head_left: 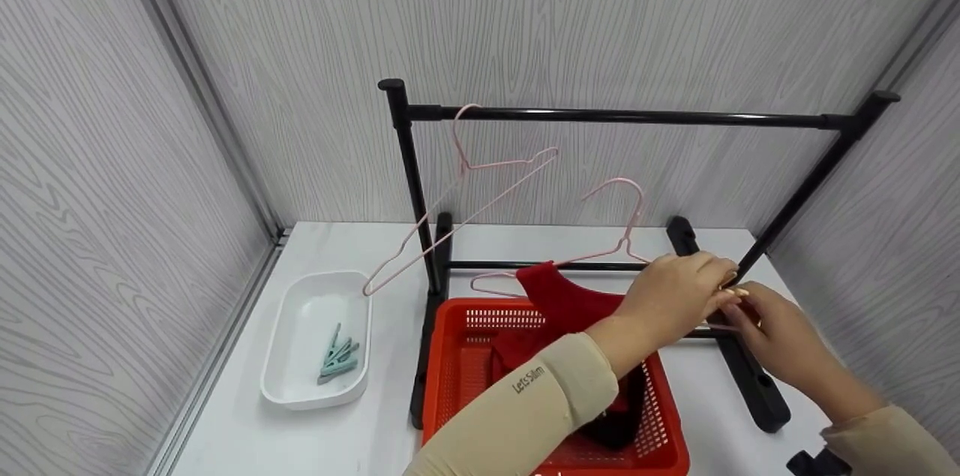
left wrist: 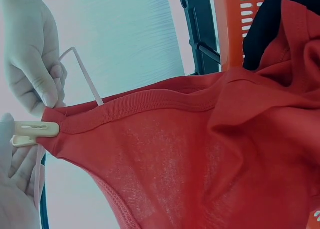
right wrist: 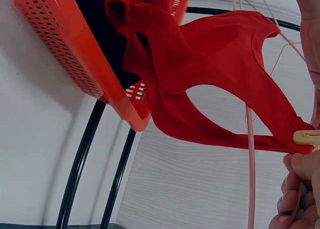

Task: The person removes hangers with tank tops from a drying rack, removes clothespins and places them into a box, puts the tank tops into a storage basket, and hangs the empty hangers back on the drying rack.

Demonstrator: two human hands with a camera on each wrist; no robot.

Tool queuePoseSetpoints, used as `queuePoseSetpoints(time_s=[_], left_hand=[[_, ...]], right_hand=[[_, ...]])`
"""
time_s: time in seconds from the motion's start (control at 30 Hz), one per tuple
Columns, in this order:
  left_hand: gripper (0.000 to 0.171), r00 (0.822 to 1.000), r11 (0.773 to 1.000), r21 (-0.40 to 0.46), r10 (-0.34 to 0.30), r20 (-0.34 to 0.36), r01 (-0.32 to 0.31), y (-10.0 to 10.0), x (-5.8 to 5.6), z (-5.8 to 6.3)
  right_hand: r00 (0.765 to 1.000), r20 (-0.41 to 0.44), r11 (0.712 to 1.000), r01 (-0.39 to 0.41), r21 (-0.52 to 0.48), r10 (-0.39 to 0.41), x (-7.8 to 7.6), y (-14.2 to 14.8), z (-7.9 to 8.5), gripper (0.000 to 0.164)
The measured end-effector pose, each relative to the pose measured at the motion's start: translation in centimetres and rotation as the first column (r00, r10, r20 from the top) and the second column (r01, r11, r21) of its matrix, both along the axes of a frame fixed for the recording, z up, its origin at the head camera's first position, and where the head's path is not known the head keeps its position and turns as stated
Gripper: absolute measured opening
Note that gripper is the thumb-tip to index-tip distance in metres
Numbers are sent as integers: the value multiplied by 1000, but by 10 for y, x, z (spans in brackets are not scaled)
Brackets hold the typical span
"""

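My left hand (head_left: 675, 292) pinches a cream clothespin (left wrist: 40, 129), which sits over one shoulder strap of a red tank top (head_left: 562, 299) at the hanger's right end. Below it, my right hand (head_left: 784, 333) holds that strap and the end of the pink wire hanger (head_left: 634, 224) with curled fingers. The garment's other strap lies over the hanger's left arm. Its lower part droops into the red basket (head_left: 442, 378). In the head view the left hand hides the clothespin.
A black rack (head_left: 600, 116) stands behind the basket, with a second pink hanger (head_left: 495, 198) on its bar. At the left, a white tray (head_left: 289, 363) holds several green clothespins (head_left: 339, 360). Dark cloth (head_left: 615, 427) lies inside the basket. Panelled walls enclose the table.
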State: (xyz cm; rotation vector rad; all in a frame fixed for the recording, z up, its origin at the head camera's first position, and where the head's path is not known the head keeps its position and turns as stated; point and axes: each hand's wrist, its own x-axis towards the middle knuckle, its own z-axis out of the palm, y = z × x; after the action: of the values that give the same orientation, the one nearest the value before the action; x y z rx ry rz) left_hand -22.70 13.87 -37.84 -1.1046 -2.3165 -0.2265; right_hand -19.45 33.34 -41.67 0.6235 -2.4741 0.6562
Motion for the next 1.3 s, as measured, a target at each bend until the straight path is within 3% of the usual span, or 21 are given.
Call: queuePoseSetpoints(time_s=[0.4, 0.57, 0.67, 0.77, 0.9, 1.07, 1.3], left_hand=[[34, 997, 998, 55, -28, -76, 32, -4, -2, -5], [32, 998, 988, 141, -53, -37, 58, -5, -1, -5], [30, 996, 971, 228, -84, 36, 74, -6, 0, -3], [28, 983, 936, 339, -139, 120, 91, -7, 3, 1], [27, 963, 900, 416, -214, 165, 129, -7, 8, 11], [33, 969, 915, 380, -202, 143, 135, -10, 9, 14], [40, 975, 921, 376, -172, 144, 107, -16, 4, 6]], right_hand=[[1000, 26, 1000, 12, -28, -11, 2, -4, -1, 15], [1000, 22, 1000, -5, -25, 5, 2, -4, 0, 15], [1000, 18, 999, -16, -27, 17, 3, -4, 1, 16], [999, 26, 999, -25, -29, 26, 3, -3, 0, 14], [999, 32, 999, -21, -36, 22, 3, -1, -1, 12], [999, 24, 999, -28, -33, 29, 2, -1, 1, 18], [999, 25, 999, -31, -38, 32, 4, 0, 1, 19]])
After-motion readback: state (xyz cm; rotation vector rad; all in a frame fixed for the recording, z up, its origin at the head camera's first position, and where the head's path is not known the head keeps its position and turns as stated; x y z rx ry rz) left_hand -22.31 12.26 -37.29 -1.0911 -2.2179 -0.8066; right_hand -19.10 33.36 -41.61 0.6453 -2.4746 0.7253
